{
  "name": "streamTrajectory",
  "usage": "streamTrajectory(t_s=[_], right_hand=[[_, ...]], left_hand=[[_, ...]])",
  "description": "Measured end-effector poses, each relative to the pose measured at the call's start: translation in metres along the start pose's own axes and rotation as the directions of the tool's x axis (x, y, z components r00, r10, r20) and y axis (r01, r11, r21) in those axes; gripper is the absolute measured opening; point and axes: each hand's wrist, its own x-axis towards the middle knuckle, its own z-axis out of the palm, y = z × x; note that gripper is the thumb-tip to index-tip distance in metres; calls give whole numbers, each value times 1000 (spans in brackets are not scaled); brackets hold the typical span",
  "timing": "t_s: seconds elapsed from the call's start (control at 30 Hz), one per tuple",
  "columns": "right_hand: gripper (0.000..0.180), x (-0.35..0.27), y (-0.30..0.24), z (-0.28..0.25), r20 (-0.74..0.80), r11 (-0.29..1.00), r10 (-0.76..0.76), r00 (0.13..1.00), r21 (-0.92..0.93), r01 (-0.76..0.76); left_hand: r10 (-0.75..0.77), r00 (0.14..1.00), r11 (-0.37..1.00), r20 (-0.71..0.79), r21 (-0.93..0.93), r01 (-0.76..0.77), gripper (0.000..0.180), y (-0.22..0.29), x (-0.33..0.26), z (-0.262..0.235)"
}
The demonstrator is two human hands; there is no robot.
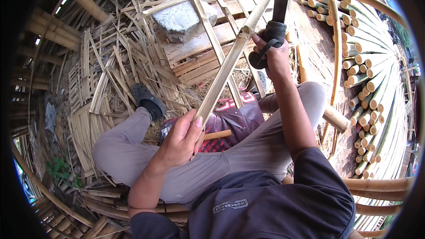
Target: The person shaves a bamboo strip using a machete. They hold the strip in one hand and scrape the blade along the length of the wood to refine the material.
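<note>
My left hand point(181, 139) is closed around the lower end of a split bamboo strip point(225, 71), which slants up and away to the right across my lap. In my right hand point(276, 57) is a machete point(281, 0) with a black wrapped handle, its dark blade pointing away from me. The blade stands just right of the strip's far part; whether they touch I cannot tell. Beneath the strip, a dark red-patterned cloth point(241, 117) lies between my legs, with a short wooden stick point(218, 134) on it.
A pale rock point(181, 20) rests on wooden boards point(195, 62) ahead. Several split strips point(210, 31) lean across the boards. Bamboo offcuts point(133, 57) cover the ground at the left. Cut bamboo poles point(369, 71) are stacked at the right, behind a curved pole point(335, 40).
</note>
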Motion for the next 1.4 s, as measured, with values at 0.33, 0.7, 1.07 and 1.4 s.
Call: streamTrajectory(t_s=[0.33, 0.7, 1.07, 1.4], right_hand=[[27, 8, 6, -14, -39, 999, 25, 999, 24, -24], [21, 0, 3, -2, 7, 983, -49, 999, -175, 50], [27, 10, 12, -12, -12, 971, 31, 999, 238, -27], [38, 16, 11, -27, 12, 979, -31, 999, 204, 28]], left_hand=[[-13, 999, 996, -36, 91, 16, 26, -7, 2, 3], [-5, 999, 997, -36, 71, 8, 26, -6, 5, 1], [-16, 1000, 994, 19, -107, 18, 26, -10, 9, -3], [-63, 995, 915, 80, -394, 89, 22, -5, 8, 0]])
